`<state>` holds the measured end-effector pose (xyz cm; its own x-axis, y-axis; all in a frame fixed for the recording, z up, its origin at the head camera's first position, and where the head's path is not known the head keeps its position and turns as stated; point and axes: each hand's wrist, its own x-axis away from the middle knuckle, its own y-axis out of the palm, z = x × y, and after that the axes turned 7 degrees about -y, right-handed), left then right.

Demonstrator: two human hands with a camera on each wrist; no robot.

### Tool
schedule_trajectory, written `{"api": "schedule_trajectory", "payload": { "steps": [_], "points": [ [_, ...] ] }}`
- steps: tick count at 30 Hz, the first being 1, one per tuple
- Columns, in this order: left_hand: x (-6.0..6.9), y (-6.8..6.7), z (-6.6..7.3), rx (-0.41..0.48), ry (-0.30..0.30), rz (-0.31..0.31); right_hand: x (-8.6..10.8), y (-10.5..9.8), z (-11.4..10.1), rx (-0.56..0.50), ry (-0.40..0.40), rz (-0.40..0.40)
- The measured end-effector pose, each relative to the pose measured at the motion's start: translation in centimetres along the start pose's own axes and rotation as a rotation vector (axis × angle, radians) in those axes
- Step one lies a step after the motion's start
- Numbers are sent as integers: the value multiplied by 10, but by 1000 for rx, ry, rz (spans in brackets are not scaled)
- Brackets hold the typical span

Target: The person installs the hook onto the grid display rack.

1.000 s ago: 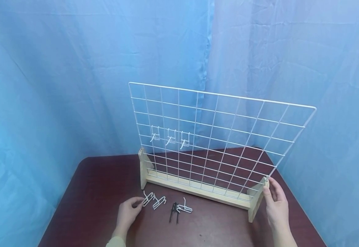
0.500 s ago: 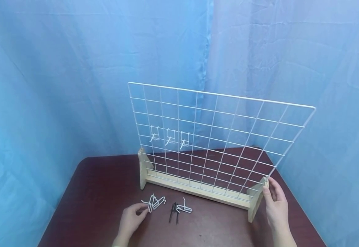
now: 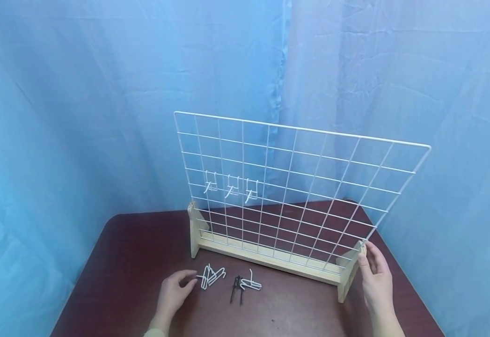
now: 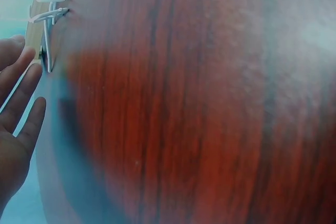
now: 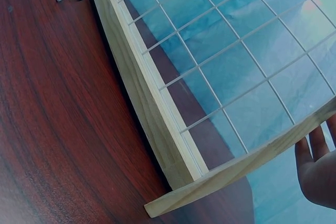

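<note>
L. hand point(image 3: 173, 294): fingers apart, no hold seen; nearer hand. Wht. wire hook point(image 3: 204, 279): on surface point(image 3: 135, 262), approx. 2 o'clock of it, just beside fingertips; long axis approx. 1–7, prong twd. 9. R. hand point(image 3: 378, 281): grips stand end point(image 3: 348, 279); hook well apart, at its 9 o'clock.

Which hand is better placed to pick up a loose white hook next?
Probably the left hand: it is right beside a loose white hook and looks free, whereas the right hand holds the wooden end post, farther off.
</note>
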<state>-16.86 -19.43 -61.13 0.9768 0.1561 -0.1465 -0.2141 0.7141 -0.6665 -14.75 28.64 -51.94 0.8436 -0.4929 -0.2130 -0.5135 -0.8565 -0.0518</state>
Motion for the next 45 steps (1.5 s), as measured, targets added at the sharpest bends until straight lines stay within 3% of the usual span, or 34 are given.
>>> {"api": "schedule_trajectory", "payload": {
  "steps": [6,13,23,39,45],
  "points": [
    [-8,2,-1,-5,-26,-8,-1,0,0,-4,0,0],
    [-15,4,-1,12,-50,-71,-1,0,1,-32,-16,1],
    [-17,11,-4,46,-85,-98,-2,-1,0,-9,-16,-4],
    [-15,14,-14,-41,-21,-120,-3,-1,2,20,-3,-8],
    [-16,13,-20,-53,-14,-94,-2,-2,3,4,-1,-10]
  ]
}}
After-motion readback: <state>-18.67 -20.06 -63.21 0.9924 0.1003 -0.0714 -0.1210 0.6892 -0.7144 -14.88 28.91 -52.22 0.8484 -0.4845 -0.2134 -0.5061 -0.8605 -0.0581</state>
